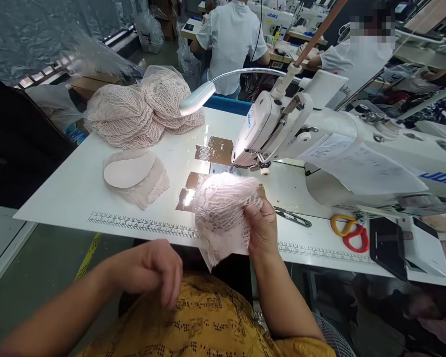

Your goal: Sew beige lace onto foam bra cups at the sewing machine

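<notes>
The person's mustard-yellow shirt (204, 317) is nearest, with the left hand (156, 267) just above it, well to the near left of the sewing machine (330, 129). Its fingers curl downward; the palm is hidden, so I cannot tell whether they close on anything. The right hand (263, 228) is in front of the sewing machine, thumb and fingers clamped on the edge of a lace cup (223, 213). That cup is just on the near side of the machine's needle end, its rounded part under the light and its loose lace hanging toward the person, over the table edge.

A printed ruler (144, 225) runs along the near edge of the white table (70, 183), in front of the sewing machine. Also in front of it are a slim metal piece (293, 216), scissors (351, 234) with yellow and red handles, and a flat black object (386, 243).

Brown tape (221, 148) lies just left of the machine's needle end. Farther left is a smooth pad (130, 171) on lace, and behind that a pile of lace cups (122, 116). A lamp (197, 99) on a bendy neck reaches left from the sewing machine. Beyond the machine are two people in white tops, one (234, 39) seen from behind.
</notes>
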The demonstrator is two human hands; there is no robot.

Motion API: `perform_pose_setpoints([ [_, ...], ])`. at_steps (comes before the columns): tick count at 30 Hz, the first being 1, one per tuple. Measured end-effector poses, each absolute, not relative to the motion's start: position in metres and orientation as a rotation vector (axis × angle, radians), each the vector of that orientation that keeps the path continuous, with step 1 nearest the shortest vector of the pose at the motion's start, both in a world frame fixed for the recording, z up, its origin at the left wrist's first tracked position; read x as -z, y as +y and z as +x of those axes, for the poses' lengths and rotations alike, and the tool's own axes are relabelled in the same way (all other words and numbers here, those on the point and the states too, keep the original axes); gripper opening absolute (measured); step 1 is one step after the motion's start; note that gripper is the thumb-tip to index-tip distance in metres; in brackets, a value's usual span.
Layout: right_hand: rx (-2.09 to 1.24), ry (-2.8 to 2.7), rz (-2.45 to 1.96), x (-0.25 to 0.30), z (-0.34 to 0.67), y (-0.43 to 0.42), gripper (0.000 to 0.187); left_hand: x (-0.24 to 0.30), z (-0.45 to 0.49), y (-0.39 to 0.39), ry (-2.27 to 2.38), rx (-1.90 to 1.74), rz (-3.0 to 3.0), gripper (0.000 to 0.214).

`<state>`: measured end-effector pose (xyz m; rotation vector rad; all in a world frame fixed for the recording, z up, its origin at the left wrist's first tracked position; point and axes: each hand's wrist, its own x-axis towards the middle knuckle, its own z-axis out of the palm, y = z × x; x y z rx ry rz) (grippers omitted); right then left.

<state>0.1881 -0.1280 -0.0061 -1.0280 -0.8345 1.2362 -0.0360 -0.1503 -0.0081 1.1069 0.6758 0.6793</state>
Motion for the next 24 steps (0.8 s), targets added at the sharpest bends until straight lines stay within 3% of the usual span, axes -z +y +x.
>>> perform_pose_setpoints([
  [7, -1.526, -1.421, -0.915, -0.004, 0.172, -0.138, 0.016, -0.018, -0.036, -0.119, 0.773, -0.634, 1.501, 0.033],
  [17, -0.974, -1.632, -1.105, -0.006, 0.17, -0.136, 0.017, -0.005, -0.038, -0.122, 0.827, -0.57, 1.563, 0.025],
  [24, -0.935, -1.627, -1.143, -0.015, 0.167, -0.132, 0.019, -0.013, -0.039, -0.114, 0.825, -0.553, 1.546, 0.034],
])
